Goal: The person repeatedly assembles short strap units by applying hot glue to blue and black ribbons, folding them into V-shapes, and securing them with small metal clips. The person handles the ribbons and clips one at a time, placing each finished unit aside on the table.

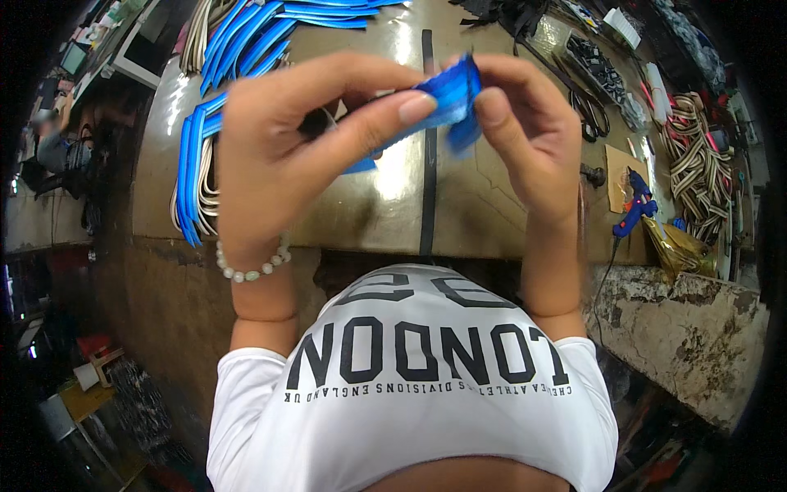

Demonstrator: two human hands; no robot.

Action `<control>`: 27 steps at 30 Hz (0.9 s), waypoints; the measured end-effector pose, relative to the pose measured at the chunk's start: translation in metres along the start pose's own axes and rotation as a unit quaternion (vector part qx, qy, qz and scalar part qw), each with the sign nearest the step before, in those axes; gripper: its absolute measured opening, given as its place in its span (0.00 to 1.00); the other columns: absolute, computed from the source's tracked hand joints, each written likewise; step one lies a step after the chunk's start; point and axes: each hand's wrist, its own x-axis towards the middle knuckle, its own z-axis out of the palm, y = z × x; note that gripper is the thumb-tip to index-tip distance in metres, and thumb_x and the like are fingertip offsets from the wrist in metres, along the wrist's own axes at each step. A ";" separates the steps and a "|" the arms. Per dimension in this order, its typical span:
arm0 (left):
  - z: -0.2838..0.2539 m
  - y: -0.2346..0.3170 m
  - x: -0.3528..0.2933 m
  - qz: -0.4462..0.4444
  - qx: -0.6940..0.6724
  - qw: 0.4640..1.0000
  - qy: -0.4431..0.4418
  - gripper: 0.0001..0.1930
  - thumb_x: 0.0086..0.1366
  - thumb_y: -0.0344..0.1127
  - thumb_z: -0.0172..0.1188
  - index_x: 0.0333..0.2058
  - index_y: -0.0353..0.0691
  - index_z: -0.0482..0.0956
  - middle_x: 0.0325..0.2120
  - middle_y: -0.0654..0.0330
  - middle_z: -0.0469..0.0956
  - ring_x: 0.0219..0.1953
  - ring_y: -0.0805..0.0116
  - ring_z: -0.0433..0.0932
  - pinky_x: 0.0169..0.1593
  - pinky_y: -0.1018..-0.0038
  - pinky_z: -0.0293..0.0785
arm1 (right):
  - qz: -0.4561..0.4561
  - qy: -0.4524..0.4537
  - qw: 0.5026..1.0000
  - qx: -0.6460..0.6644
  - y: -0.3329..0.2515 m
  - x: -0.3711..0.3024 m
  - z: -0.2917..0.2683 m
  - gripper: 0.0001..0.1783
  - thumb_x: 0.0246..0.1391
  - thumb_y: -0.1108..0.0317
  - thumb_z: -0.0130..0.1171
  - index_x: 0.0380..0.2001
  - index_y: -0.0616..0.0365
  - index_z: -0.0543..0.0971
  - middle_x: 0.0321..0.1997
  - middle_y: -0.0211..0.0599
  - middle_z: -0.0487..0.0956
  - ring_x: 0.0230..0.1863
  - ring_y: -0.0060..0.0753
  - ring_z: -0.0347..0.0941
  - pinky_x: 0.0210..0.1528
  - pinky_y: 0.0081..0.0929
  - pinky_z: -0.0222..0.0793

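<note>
A blue striped strap (447,97) is held up above the table, its end folded over and partly blurred. My left hand (287,143) is closed on it, pinching it between thumb and forefinger. Opposite, my right hand (533,135) has its thumb and curled fingers closed at the strap's folded end. Part of the strap runs back behind my left hand and is hidden there. A beaded bracelet (252,271) circles my left wrist.
Stacked blue straps lie at the far left (254,41) and left edge (191,164) of the brown table (484,213). A black strip (428,180) crosses it. Rightward are scissors (592,115), a blue glue gun (635,203), small black parts (602,70) and bundled striped straps (697,168).
</note>
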 end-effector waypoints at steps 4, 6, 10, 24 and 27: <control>0.021 -0.044 -0.027 -0.172 0.033 0.984 -0.017 0.09 0.58 0.36 0.70 0.35 0.37 0.85 0.17 0.63 0.78 0.21 0.81 0.74 0.25 0.82 0.67 | 0.212 0.072 0.974 -0.028 0.021 -0.037 -0.004 0.13 0.57 0.66 0.67 0.40 0.64 0.81 0.31 0.28 0.81 0.30 0.14 0.73 0.33 0.16 0.68; 0.041 -0.075 -0.036 -0.226 0.068 0.970 -0.053 0.12 0.58 0.41 0.69 0.34 0.37 0.85 0.17 0.56 0.78 0.20 0.73 0.76 0.26 0.76 0.70 | 0.250 0.075 0.958 -0.120 0.049 -0.052 0.000 0.12 0.56 0.66 0.66 0.39 0.65 0.82 0.32 0.34 0.82 0.30 0.20 0.75 0.35 0.20 0.70; 0.075 -0.113 -0.056 -0.305 0.093 0.941 -0.118 0.16 0.59 0.45 0.67 0.31 0.35 0.84 0.22 0.44 0.79 0.23 0.52 0.80 0.31 0.65 0.74 | 0.259 0.066 0.923 -0.277 0.089 -0.078 0.010 0.12 0.55 0.68 0.63 0.39 0.65 0.82 0.38 0.50 0.82 0.38 0.47 0.80 0.41 0.33 0.74; 0.083 -0.118 -0.057 -0.290 0.137 0.941 -0.105 0.15 0.57 0.44 0.69 0.30 0.35 0.82 0.22 0.49 0.79 0.22 0.58 0.78 0.29 0.67 0.72 | 0.162 0.045 0.913 -0.371 0.096 -0.084 0.013 0.09 0.56 0.70 0.61 0.40 0.60 0.81 0.37 0.43 0.77 0.36 0.47 0.76 0.37 0.37 0.72; 0.087 -0.111 -0.059 -0.247 0.210 0.942 -0.088 0.13 0.57 0.42 0.69 0.34 0.39 0.82 0.25 0.54 0.78 0.25 0.60 0.78 0.31 0.68 0.73 | 0.145 0.009 0.888 -0.435 0.097 -0.093 0.013 0.10 0.54 0.69 0.62 0.41 0.58 0.81 0.40 0.39 0.76 0.41 0.45 0.75 0.40 0.39 0.71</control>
